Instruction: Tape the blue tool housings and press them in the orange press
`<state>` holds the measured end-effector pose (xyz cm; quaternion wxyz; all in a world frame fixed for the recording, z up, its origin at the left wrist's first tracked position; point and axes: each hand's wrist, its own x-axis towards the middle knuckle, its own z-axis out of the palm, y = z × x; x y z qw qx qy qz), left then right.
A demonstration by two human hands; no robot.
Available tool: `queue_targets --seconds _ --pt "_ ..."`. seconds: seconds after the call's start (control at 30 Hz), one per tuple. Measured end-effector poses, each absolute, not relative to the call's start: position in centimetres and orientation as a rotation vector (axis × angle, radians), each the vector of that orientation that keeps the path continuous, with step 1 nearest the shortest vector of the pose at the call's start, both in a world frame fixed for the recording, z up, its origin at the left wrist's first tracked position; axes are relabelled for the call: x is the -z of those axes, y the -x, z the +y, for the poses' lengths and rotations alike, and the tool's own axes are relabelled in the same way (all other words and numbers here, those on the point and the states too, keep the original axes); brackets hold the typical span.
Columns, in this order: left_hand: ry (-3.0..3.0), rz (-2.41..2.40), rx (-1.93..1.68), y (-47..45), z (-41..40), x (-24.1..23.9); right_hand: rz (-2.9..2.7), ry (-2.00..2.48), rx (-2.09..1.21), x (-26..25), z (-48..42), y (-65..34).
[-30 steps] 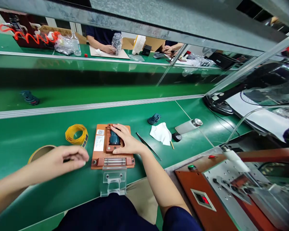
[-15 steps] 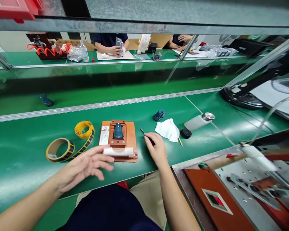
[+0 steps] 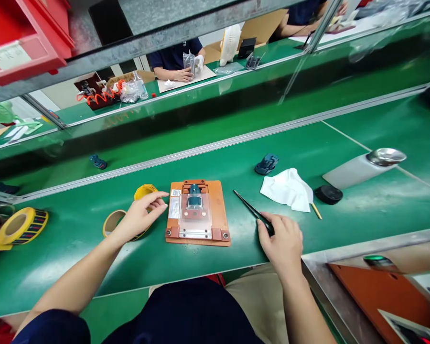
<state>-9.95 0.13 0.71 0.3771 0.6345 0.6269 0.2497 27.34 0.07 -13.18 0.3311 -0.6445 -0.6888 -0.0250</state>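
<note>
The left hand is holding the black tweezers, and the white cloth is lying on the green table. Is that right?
Not quite: the right hand is holding the black tweezers, as the head view shows. The white cloth is indeed lying on the green table.

The orange-brown fixture lies flat, its clear hinged flap over the dark teal housing seated within; slim black tweezers are held aslant right of the fixture.
</note>
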Motion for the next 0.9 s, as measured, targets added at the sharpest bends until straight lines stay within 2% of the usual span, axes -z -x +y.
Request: queue_targets --seconds 0.07,0.13,0.33,0.53,0.67,0.9 --pt "-2.041 1.835 -0.497 11.9 0.5 -0.9 -1.823 1.685 0.049 13.2 0.1 -27.4" --pt "-2.175 1.922 -0.380 13.5 0.5 -1.4 -1.837 1.690 0.040 13.3 0.1 -27.5" --pt "-1.929 2.051 -0.258 18.1 -5.2 -2.5 -1.830 1.704 0.048 13.3 0.2 -27.6" --pt "-2.056 2.136 -0.152 20.8 -11.5 0.3 -1.834 1.710 0.023 13.6 0.6 -27.7" --pt "-2.069 2.116 -0.197 19.4 -9.6 0.9 -1.838 1.713 -0.007 13.5 0.5 -27.6" --pt "-2.336 2.063 -0.267 15.9 -0.9 1.0 -1.821 1.701 -0.032 13.0 0.3 -27.5"
